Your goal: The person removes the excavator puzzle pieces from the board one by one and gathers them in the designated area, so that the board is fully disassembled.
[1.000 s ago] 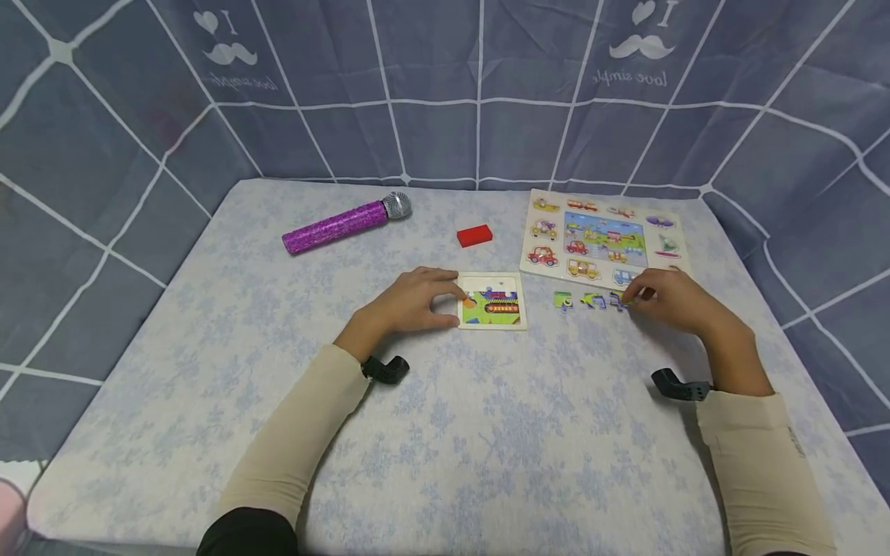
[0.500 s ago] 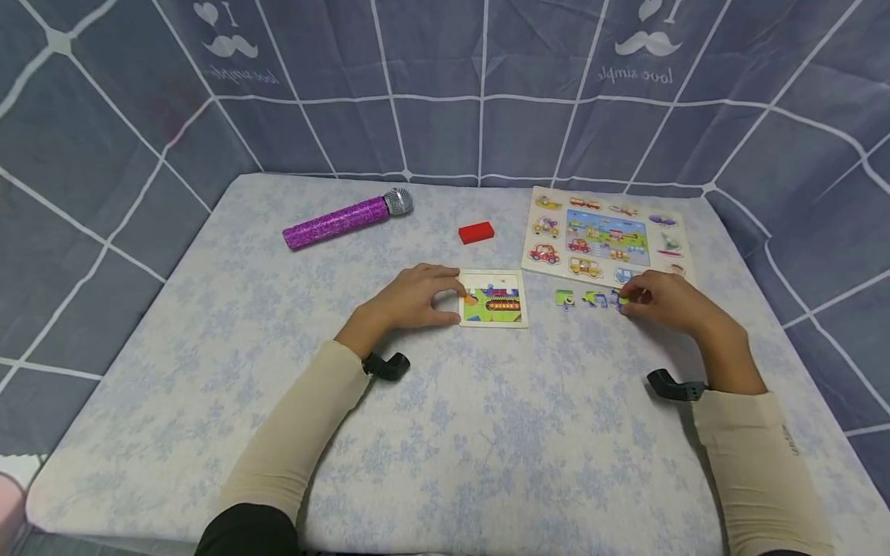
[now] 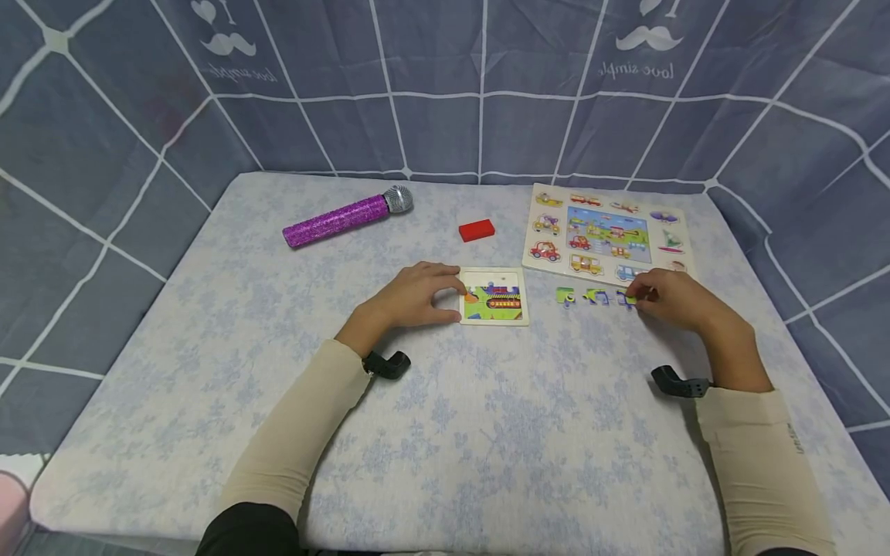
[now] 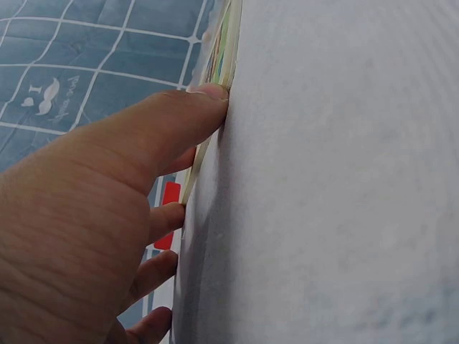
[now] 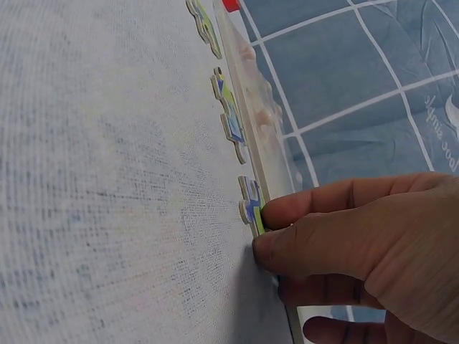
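Observation:
My left hand [image 3: 416, 297] holds the left edge of a small square puzzle board [image 3: 494, 322], its thumb at the near corner and a finger on the rim. Inside that board are joined pieces showing a vehicle with a red track [image 3: 504, 303]; bare backing shows along the top. To the right, my right hand [image 3: 670, 297] pinches a blue-and-green jigsaw piece [image 5: 251, 204] between thumb and forefinger, low at the tabletop. Two loose jigsaw pieces lie in line left of it: a green one [image 3: 565, 296] and a yellow-green and blue one [image 3: 596, 296].
Behind the right hand lies a larger picture board [image 3: 535, 261] with vehicle cut-outs. A red block [image 3: 476, 230] sits beyond the small board. At the back left lies a glittery purple microphone [image 3: 341, 222]. A grey grid-patterned curtain [image 3: 445, 139] stands along the table's back.
The right hand has shifted slightly left, then back right, and the pinched piece now sits a bit farther from its neighbour. The left hand keeps its place at the board.

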{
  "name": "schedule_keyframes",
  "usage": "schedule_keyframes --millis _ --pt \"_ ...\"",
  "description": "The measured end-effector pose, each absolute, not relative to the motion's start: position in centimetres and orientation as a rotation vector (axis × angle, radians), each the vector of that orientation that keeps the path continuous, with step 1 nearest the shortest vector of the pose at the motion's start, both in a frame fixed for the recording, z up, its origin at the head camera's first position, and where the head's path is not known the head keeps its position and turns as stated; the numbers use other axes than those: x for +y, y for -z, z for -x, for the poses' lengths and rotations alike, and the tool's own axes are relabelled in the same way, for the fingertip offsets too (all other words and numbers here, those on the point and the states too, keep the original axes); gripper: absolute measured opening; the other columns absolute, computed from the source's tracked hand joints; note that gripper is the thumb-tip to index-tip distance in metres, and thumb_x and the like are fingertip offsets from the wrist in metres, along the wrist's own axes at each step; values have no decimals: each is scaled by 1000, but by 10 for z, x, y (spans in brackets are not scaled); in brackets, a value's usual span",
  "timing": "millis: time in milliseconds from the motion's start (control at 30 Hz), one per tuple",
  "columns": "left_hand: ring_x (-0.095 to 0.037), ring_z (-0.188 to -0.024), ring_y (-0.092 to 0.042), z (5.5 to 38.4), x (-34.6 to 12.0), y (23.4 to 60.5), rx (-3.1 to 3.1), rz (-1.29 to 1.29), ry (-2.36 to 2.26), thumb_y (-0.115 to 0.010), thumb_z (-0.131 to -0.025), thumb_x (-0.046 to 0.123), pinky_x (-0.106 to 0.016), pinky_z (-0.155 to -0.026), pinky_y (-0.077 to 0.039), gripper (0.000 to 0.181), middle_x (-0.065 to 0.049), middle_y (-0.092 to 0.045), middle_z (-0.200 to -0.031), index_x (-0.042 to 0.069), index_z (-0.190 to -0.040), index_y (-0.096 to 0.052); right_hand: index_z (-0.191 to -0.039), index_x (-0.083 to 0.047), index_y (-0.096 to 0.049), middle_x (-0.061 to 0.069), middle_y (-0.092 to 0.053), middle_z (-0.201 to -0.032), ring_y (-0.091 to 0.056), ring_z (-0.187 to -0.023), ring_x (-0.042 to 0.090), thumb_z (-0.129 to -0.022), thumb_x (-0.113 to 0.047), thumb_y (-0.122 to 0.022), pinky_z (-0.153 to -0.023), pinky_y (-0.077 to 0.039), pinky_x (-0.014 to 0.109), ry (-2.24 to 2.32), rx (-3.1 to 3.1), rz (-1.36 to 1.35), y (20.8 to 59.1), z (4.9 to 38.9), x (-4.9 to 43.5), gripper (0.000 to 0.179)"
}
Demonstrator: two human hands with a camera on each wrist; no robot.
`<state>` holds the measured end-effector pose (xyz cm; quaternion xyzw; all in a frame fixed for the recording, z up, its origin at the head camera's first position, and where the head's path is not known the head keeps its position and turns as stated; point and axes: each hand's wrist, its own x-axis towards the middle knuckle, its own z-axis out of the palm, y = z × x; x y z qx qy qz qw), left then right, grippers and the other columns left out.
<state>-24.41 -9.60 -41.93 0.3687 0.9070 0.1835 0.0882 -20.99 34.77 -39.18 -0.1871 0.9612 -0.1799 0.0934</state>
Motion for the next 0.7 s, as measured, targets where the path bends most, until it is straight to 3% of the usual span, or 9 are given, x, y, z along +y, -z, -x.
schedule_keyframes --millis 233,367,700 --pt "-32 -141 -39 246 -96 420 2704 -1113 -566 -72 -92 46 -58 -109 -32 41 -8 -46 -154 22 -125 -67 -97 2 -68 10 -68 -92 -64 -86 29 -89 6 -67 -74 -50 47 576 2905 615 388 207 350 9" --pt "-31 -141 -39 245 -96 420 2707 -1085 -579 -75 -90 46 -56 -110 -31 41 -8 -46 -154 21 -121 -66 -106 2 -68 11 -68 -99 -64 -89 29 -94 1 -66 -74 -50 46 631 2906 674 380 204 335 12" --pt "-31 -142 -38 243 -94 419 2701 -1043 -573 -74 -90 47 -57 -111 -30 42 -7 -44 -155 22 -122 -65 -126 3 -64 14 -65 -120 -60 -107 29 -98 -12 -66 -90 -49 50 729 2679 886 364 219 227 32"
